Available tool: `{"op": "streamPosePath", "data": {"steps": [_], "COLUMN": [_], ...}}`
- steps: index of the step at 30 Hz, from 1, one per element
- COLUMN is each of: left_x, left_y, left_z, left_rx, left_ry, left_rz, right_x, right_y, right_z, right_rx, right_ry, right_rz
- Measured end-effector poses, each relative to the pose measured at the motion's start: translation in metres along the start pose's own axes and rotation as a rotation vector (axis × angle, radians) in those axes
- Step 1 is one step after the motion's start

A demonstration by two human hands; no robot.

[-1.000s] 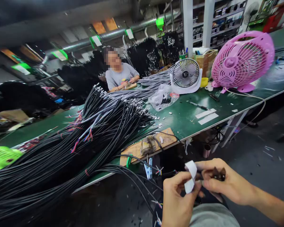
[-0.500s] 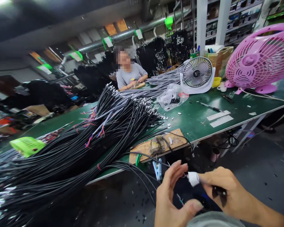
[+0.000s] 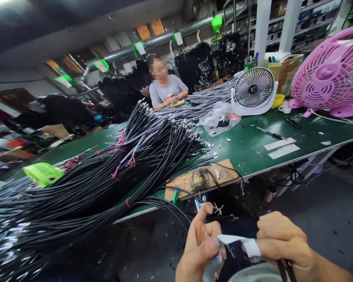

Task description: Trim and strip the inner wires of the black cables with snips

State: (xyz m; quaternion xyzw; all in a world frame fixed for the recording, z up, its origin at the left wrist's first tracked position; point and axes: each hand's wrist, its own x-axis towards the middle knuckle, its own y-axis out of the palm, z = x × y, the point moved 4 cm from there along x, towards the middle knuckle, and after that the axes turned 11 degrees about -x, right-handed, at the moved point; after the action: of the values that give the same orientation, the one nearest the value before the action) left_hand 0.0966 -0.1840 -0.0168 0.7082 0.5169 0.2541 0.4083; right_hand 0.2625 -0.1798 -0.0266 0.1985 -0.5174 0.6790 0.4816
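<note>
My left hand (image 3: 198, 246) pinches one end of a white strip (image 3: 235, 238), which looks like tape, between thumb and fingers. The strip runs to a white wrap (image 3: 252, 248) around a finger of my right hand (image 3: 285, 239). That hand is curled closed over a dark, shiny metal tool (image 3: 286, 271), whose kind I cannot make out. Just beyond my left hand, a cable end fans out into thin coloured wires (image 3: 218, 209). A light blue clamp (image 3: 197, 203) is partly hidden behind my left fingers.
A wooden board (image 3: 176, 184) lies at the green table's (image 3: 253, 156) edge. Black cables (image 3: 106, 184) spread across the left. A white fan (image 3: 253, 92), a pink fan (image 3: 326, 74) and a plastic bag (image 3: 219, 119) stand further back. Another person (image 3: 167, 90) sits across the table.
My left hand has gone from spread fingers to a pinch on the white strip, now stretched between both hands. Both hands have moved lower, and the view has shifted slightly.
</note>
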Motion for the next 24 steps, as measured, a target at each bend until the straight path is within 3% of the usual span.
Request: {"op": "streamPosePath", "data": {"steps": [2,3,6,8,13,18,24], "left_x": [-0.003,-0.005,-0.011,-0.013,-0.006,-0.002,-0.008], "left_y": [-0.003,-0.005,-0.010,-0.013,-0.014,-0.018,-0.021], "left_z": [0.002,0.003,0.001,-0.002,-0.004,0.002,0.017], "left_rx": [-0.004,-0.005,-0.022,-0.042,-0.142,-0.233,-0.008], "left_ry": [-0.072,-0.103,-0.113,-0.094,-0.120,-0.139,-0.079], "left_rz": [0.019,0.027,0.031,-0.001,-0.080,-0.234,-0.200], "right_x": [0.004,0.007,0.014,0.016,0.012,0.005,0.013], "right_y": [-0.003,-0.003,0.001,0.002,0.005,0.016,0.002], "right_z": [0.002,0.002,0.001,-0.002,-0.006,-0.016,-0.029], "right_rx": [0.068,0.045,-0.185,-0.331,-0.399,-0.544,-0.701], "right_ry": [0.027,0.027,-0.039,-0.112,-0.276,-0.268,-0.206], "right_rz": [-0.050,-0.015,0.223,0.308,0.307,0.356,0.176]}}
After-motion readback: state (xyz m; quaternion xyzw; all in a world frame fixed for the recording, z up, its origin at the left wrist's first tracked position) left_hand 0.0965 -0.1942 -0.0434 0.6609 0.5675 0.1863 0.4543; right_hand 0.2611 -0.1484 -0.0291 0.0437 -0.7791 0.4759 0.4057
